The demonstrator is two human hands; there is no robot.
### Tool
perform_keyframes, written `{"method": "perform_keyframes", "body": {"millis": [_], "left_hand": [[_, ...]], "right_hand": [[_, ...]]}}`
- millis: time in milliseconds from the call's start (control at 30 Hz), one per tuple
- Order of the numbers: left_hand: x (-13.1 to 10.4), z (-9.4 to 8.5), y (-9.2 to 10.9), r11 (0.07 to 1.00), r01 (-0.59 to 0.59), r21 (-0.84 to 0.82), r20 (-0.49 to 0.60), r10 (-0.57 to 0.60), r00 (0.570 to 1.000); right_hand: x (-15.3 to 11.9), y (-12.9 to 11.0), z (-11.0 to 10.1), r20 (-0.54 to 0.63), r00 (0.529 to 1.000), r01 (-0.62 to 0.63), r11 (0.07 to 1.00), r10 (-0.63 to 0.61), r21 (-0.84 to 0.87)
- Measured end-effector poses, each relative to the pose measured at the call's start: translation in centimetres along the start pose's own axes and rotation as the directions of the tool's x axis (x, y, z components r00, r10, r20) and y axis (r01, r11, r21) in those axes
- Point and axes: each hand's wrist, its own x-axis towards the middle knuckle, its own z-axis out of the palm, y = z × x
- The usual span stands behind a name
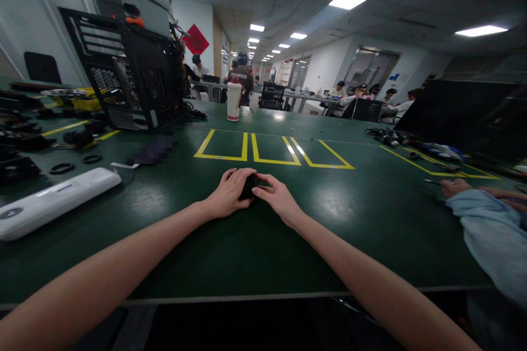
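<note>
Over the green tabletop, both hands meet at a small black object. Its kind cannot be made out, since fingers cover most of it. My left hand wraps over its top and left side, thumb at the near edge. From the right, my right hand pinches its right side between thumb and forefinger. Just beyond my hands, strips of yellow tape mark out three bays on the table.
An open black computer case stands back left, near a white cup. A long white device and black rings lie left. At right are a co-worker's hand, cables and a dark monitor.
</note>
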Motion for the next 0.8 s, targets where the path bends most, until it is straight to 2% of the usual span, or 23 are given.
{"method": "perform_keyframes", "body": {"millis": [133, 367, 633, 800], "left_hand": [[-0.02, 0.01, -0.05, 1.000, -0.005, 0.001, 0.001, 0.005, 1.000], [-0.01, 0.04, -0.16, 1.000, -0.003, 0.004, -0.003, 0.003, 1.000], [0.01, 0.13, -0.14, 1.000, -0.005, 0.007, -0.007, 0.005, 1.000], [0.01, 0.18, -0.20, 1.000, -0.009, 0.012, -0.007, 0.009, 1.000]], "right_hand": [[-0.11, -0.21, 0.11, 0.029, 0.999, 0.016, 1.000, -0.016, 0.013], [-0.17, 0.09, 0.27, -0.025, 0.997, 0.075, 0.997, -0.076, -0.021], [0.04, -0.09, 0.07, -0.002, 1.000, -0.009, 1.000, 0.009, -0.029], [0.01, 0.06, 0.18, -0.005, 0.998, 0.057, 0.998, -0.057, -0.013]]}}
